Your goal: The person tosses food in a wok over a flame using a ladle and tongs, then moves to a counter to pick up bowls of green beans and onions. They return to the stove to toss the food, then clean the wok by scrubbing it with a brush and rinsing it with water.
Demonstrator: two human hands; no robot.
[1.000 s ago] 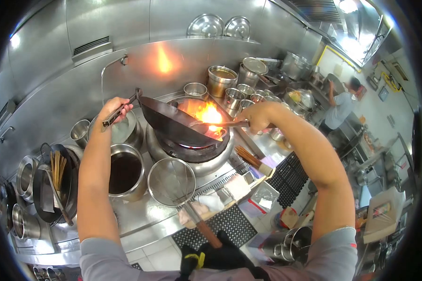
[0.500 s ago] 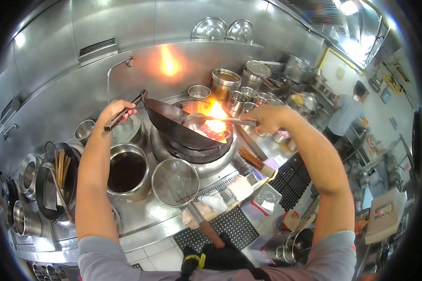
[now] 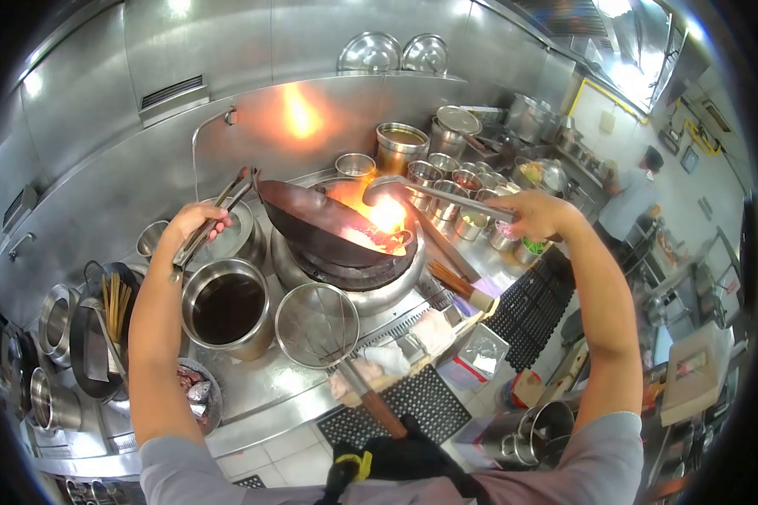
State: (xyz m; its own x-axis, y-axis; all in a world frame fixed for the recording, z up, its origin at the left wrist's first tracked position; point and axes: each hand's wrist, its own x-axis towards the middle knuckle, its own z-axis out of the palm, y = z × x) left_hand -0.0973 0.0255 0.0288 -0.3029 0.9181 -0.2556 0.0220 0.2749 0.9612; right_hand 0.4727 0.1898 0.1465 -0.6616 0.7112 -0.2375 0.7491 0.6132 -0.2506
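Wok (image 3: 328, 227) sits tilted over the round burner (image 3: 345, 269), its far rim raised toward the steel back wall and its near rim dipping down toward the flames (image 3: 385, 215), which lick up at the right side of the pan. The left hand (image 3: 195, 231) is curled tight around the wok's long dark handle (image 3: 219, 215), fingers wrapped over it and thumb underneath, the handle running up and to the right from the fist to the pan's rim. The right hand (image 3: 537, 215) is closed in a fist around the shaft of a steel ladle (image 3: 434, 194); the shaft reaches left from the hand, and the ladle's bowl hangs just above the wok's right side, close to the fire. Whether the bowl touches the pan cannot be told.

On the steel bench (image 3: 269, 383) in front of the burner, a deep pot of dark liquid (image 3: 226, 307) stands beneath the left forearm, and just beside it to the right lies a round wire strainer (image 3: 316, 324) with its wooden handle pointing toward the person. A bamboo brush (image 3: 459, 286) lies to the right of the burner. Behind the wok, a cluster of small steel seasoning pots (image 3: 455, 185) stands along the bench. Further off at the right, another person (image 3: 636, 198) stands at a counter, well apart from the stove.
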